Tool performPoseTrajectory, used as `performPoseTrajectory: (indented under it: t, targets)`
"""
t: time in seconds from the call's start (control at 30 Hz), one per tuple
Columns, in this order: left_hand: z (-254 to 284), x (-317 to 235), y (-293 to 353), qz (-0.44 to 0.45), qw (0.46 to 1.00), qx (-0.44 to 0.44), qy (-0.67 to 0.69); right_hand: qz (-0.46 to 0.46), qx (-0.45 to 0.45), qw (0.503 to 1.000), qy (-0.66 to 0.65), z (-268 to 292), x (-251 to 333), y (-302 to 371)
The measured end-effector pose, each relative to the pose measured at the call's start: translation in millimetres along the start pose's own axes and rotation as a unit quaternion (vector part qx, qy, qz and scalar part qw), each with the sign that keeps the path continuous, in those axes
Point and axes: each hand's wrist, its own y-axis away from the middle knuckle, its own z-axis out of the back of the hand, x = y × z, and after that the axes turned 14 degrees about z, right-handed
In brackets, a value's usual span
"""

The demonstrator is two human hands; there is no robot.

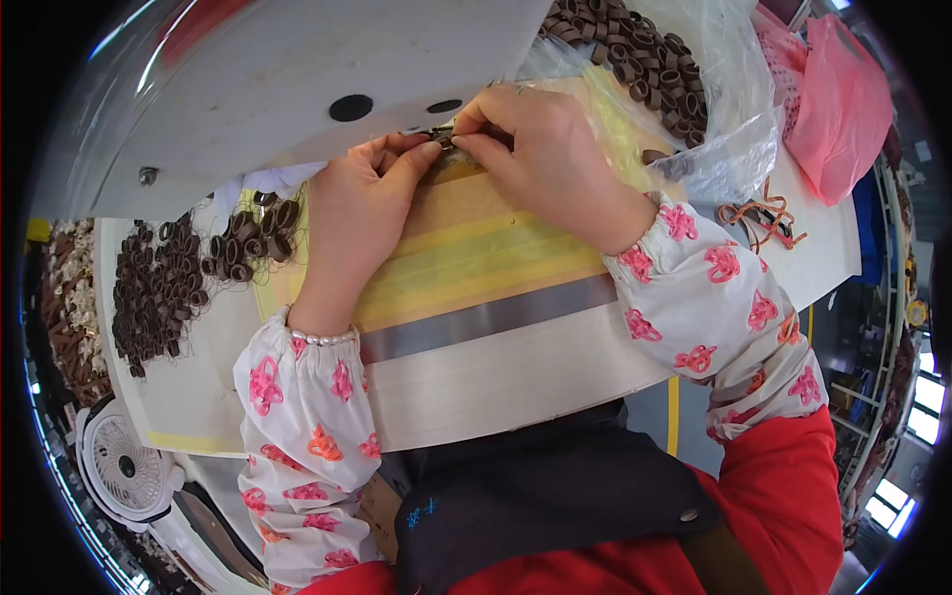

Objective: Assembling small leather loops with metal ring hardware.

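Note:
Both hands meet under the lower edge of a large white machine body point(248, 119), apparently a sewing machine. Between their fingertips is a small brown strap loop point(445, 142), mostly hidden by fingers. My left hand point(362, 193) pinches its left side with thumb and forefinger. From the right, my right hand point(550, 149) pinches the other side, thumb and fingers pressed together. Thread-tangled brown loops point(159, 288) lie in a heap left of my left wrist, with a smaller cluster point(253, 238) beside it. More loops point(659, 74) fill a clear plastic bag point(729, 149) beyond my right hand.
Yellow tape strips point(476, 253) and a grey band point(491, 322) cross the pale worktable point(516, 372). At the right are a pink plastic bag point(838, 109) and loose orange-brown cords point(769, 220). A white fan point(124, 461) stands off the table's left edge.

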Motion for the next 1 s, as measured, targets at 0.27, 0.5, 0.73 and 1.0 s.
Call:
performPoseTrajectory:
  t: [0.27,0.5,0.73,1.0]
  targets:
    - [1,-2,-1,-0.002,1.000,-0.010,-0.015,0.008,0.002,1.000,0.025,-1,0,-1]
    - [2,0,-3,-0.009,1.000,-0.001,-0.026,-0.019,0.047,0.997,0.056,5,7,-6]
    - [2,0,-3,-0.008,0.999,-0.008,-0.039,-0.039,0.087,0.992,0.078,8,7,-9]
    - [2,2,-5,-0.016,0.999,-0.018,-0.023,-0.059,0.079,0.993,0.066,3,6,-12]
